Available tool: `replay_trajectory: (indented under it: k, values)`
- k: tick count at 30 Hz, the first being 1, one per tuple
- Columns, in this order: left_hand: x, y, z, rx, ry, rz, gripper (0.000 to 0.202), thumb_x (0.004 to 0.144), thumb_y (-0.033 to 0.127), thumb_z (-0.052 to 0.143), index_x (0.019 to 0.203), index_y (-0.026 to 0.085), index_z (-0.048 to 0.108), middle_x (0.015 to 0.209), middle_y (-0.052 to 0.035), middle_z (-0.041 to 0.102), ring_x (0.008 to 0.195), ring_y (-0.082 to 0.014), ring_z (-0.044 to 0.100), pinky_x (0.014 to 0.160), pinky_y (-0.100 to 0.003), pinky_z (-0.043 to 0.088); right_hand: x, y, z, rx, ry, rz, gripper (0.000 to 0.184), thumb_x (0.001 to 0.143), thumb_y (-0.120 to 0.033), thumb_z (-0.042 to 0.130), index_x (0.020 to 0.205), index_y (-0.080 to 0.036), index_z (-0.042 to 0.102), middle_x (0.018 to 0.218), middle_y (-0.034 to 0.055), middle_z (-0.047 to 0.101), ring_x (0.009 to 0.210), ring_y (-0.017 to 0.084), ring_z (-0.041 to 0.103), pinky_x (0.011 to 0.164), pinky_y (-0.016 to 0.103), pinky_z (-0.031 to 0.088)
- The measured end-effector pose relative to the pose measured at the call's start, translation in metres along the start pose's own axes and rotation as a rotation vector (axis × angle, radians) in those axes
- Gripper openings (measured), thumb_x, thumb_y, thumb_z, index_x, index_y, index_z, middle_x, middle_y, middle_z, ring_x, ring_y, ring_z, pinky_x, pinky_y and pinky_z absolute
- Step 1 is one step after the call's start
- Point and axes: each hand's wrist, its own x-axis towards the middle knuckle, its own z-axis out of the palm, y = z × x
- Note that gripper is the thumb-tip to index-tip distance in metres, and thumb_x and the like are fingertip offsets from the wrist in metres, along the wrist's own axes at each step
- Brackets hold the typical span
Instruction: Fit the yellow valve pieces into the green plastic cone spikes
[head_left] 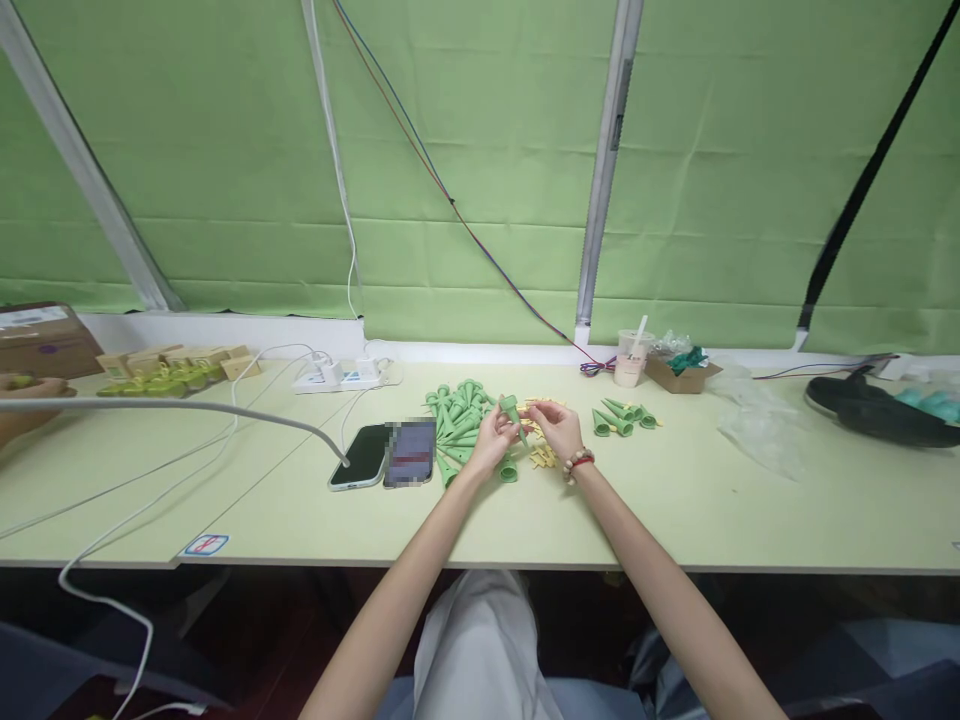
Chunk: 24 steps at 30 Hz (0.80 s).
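My left hand (493,440) is closed on a green plastic cone (511,408), its wide end up and its tip slanting down to the right. Close by on the right, my right hand (556,428) has its fingers pinched together near the cone; whatever they hold is too small to make out. A pile of green cones (459,415) lies beside and behind my left hand. Small yellow pieces (543,457) are scattered on the table under and around my right hand. Further right lies a small group of green cones (619,417), some with yellow bits at the tip.
Two phones, one black (361,460) and one with a blurred screen (410,455), lie left of the pile. A power strip (349,375) with white cables stands behind. At the back right are a drink cup (630,360), a cardboard box (679,376) and a plastic bag (761,430).
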Motion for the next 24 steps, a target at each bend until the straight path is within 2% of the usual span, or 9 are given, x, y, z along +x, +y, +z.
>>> replay_trajectory:
  k: [7,12,16,20,22,24]
  values:
    - [-0.001,0.000,-0.003,0.081,-0.027,-0.009,0.069,0.071,0.018,0.058,0.132,0.021,0.026,0.104,-0.0089,0.059,0.068,-0.0087,0.061,0.065,-0.023,0.048,0.003,0.007,-0.004,-0.013,-0.004,-0.028,0.021,0.062,-0.034,0.065,0.074,-0.017,0.066,0.078,0.0067,0.070,0.073,0.021,0.066,0.072,0.033,0.052]
    - [0.000,-0.005,-0.006,0.157,-0.036,0.017,0.077,0.073,0.015,0.055,0.137,0.020,0.014,0.096,-0.0067,0.059,0.066,-0.0075,0.058,0.064,-0.021,0.047,0.002,0.002,-0.002,0.025,0.028,0.062,0.026,0.055,-0.038,0.070,0.069,-0.016,0.066,0.071,0.0069,0.070,0.068,0.021,0.065,0.071,0.035,0.052]
    - [0.001,-0.009,-0.007,0.232,-0.064,0.110,0.077,0.074,0.016,0.053,0.138,0.019,0.011,0.092,-0.0060,0.058,0.069,-0.0091,0.059,0.067,-0.023,0.047,0.001,-0.003,0.000,0.110,0.048,0.194,0.031,0.050,-0.040,0.073,0.066,-0.014,0.066,0.064,0.0058,0.068,0.064,0.019,0.065,0.069,0.034,0.052]
    - [0.005,-0.013,-0.010,0.344,-0.046,0.218,0.074,0.075,0.013,0.050,0.138,0.019,0.013,0.091,-0.0042,0.059,0.069,-0.0076,0.057,0.072,-0.023,0.045,0.002,-0.002,0.001,0.178,0.048,0.333,0.032,0.048,-0.041,0.075,0.062,-0.014,0.064,0.059,0.0041,0.066,0.054,0.015,0.061,0.063,0.031,0.052]
    - [0.007,-0.015,-0.011,0.372,-0.041,0.238,0.074,0.074,0.013,0.050,0.138,0.019,0.014,0.091,-0.0038,0.059,0.069,-0.0077,0.056,0.073,-0.023,0.045,0.003,0.000,0.001,0.170,0.030,0.361,0.032,0.049,-0.041,0.074,0.061,-0.013,0.062,0.058,0.0041,0.065,0.052,0.013,0.060,0.061,0.030,0.051]
    - [0.008,-0.017,-0.011,0.346,-0.048,0.209,0.074,0.074,0.014,0.051,0.138,0.019,0.014,0.094,-0.0050,0.059,0.069,-0.0082,0.057,0.072,-0.024,0.045,0.003,0.001,0.001,0.114,0.018,0.313,0.032,0.053,-0.043,0.071,0.062,-0.014,0.060,0.060,0.0046,0.065,0.055,0.014,0.060,0.061,0.030,0.050]
